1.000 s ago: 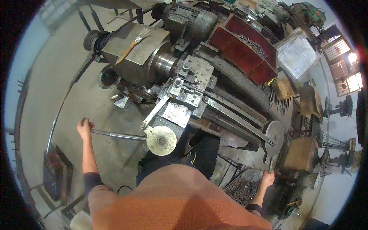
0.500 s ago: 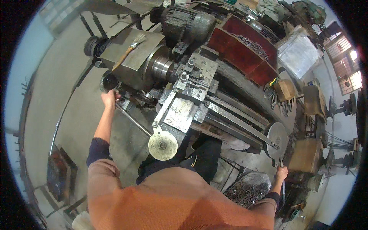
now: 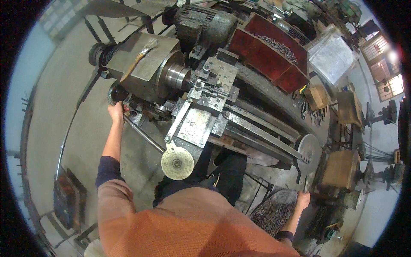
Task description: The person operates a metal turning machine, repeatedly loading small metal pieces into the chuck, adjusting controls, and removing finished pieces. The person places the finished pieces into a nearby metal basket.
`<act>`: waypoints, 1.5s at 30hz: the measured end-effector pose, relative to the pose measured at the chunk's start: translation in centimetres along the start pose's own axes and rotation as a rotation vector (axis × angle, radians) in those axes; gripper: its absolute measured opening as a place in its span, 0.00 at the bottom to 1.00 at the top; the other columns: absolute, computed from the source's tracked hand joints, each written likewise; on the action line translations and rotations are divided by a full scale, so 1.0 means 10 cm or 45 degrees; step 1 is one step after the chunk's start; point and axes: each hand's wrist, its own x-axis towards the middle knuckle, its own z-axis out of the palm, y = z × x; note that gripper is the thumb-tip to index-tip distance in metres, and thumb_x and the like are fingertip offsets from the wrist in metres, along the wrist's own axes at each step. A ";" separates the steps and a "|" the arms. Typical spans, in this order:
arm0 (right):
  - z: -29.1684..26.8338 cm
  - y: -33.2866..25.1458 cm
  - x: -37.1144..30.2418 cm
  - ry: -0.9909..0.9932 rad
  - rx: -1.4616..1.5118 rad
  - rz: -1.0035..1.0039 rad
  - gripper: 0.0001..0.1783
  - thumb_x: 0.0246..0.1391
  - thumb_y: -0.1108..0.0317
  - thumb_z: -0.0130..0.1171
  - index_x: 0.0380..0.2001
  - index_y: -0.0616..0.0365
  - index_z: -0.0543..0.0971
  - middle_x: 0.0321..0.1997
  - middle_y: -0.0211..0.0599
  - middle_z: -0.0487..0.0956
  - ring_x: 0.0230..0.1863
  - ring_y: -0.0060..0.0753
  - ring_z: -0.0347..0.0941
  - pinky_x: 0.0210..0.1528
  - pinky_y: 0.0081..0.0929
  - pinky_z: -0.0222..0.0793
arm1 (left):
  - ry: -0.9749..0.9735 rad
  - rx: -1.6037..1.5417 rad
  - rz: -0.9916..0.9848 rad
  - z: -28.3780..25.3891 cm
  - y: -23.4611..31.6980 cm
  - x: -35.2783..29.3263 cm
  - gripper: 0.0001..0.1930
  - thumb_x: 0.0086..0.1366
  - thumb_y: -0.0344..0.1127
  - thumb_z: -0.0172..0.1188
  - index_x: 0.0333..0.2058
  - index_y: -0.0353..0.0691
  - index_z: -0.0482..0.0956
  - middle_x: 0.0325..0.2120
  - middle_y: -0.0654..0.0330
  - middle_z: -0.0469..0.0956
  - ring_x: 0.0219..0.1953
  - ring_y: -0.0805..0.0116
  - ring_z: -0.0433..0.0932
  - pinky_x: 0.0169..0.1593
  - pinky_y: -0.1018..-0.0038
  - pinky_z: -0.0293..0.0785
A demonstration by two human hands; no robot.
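Observation:
My left hand [image 3: 116, 112] is closed at the upper end of a slanting metal bar [image 3: 147, 138], beside a dark round cup [image 3: 117, 95] below the lathe's headstock [image 3: 139, 55]. My fingers there are only partly visible. At the far right end of the lathe, my right hand [image 3: 303, 200] grips a lever handle [image 3: 306, 185] hanging from a round metal plate [image 3: 309, 149]. A long flat link [image 3: 265, 136] runs from that plate to the tool slide [image 3: 209, 98]. Between my hands sits a pale disc-ended lever [image 3: 177, 163]. The shiny spindle nose [image 3: 176, 77] faces the slide.
A wooden-handled brush [image 3: 138, 61] lies on the headstock. Behind the bed stand a motor [image 3: 204, 26] and a red tray [image 3: 261, 55] with small metal parts. Wrenches [image 3: 305, 107] lie at the right. A mesh container [image 3: 274, 212] of metal parts is near my right forearm.
My right hand has swung the lever handle leftward and slightly down. The plate has turned with it. The whole view has shifted slightly; my left hand stays by the bar's end.

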 end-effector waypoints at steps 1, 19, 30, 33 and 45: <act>0.10 0.07 0.09 0.053 -0.052 -0.044 0.20 0.37 0.56 0.54 0.33 0.57 0.76 0.37 0.51 0.77 0.40 0.53 0.73 0.41 0.45 0.68 | 0.007 0.000 -0.006 -0.01 0.01 -0.01 0.10 0.52 0.25 0.52 0.32 0.27 0.64 0.18 0.53 0.72 0.10 0.66 0.71 0.14 0.74 0.71; 0.61 0.41 1.17 0.846 -0.185 -0.521 0.33 0.37 0.64 0.57 0.51 0.58 0.66 0.49 0.51 0.71 0.49 0.51 0.67 0.51 0.40 0.63 | -0.309 -0.044 0.111 -0.38 -0.40 0.40 0.17 0.57 0.40 0.54 0.38 0.30 0.71 0.21 0.55 0.75 0.22 0.68 0.76 0.24 0.74 0.72; 0.54 0.03 -0.38 0.091 0.475 -0.275 0.24 0.32 0.63 0.60 0.39 0.58 0.78 0.41 0.53 0.76 0.44 0.52 0.72 0.46 0.38 0.66 | -0.472 1.587 0.636 -0.08 -1.05 0.48 0.21 0.54 0.52 0.55 0.34 0.38 0.76 0.30 0.42 0.76 0.36 0.44 0.75 0.39 0.56 0.71; 0.35 -0.17 -0.53 0.072 0.516 -0.367 0.21 0.31 0.65 0.59 0.35 0.60 0.79 0.38 0.53 0.77 0.42 0.51 0.73 0.46 0.36 0.66 | -0.092 1.418 0.487 0.11 -1.58 0.50 0.22 0.54 0.51 0.54 0.34 0.33 0.76 0.28 0.40 0.76 0.35 0.43 0.76 0.38 0.56 0.71; -1.23 -1.92 -0.35 0.313 0.867 -1.057 0.20 0.33 0.73 0.55 0.36 0.57 0.79 0.40 0.45 0.77 0.44 0.41 0.72 0.48 0.30 0.65 | -0.511 1.632 0.491 -0.45 -1.23 0.54 0.16 0.54 0.41 0.51 0.43 0.46 0.73 0.35 0.48 0.77 0.38 0.49 0.76 0.39 0.58 0.72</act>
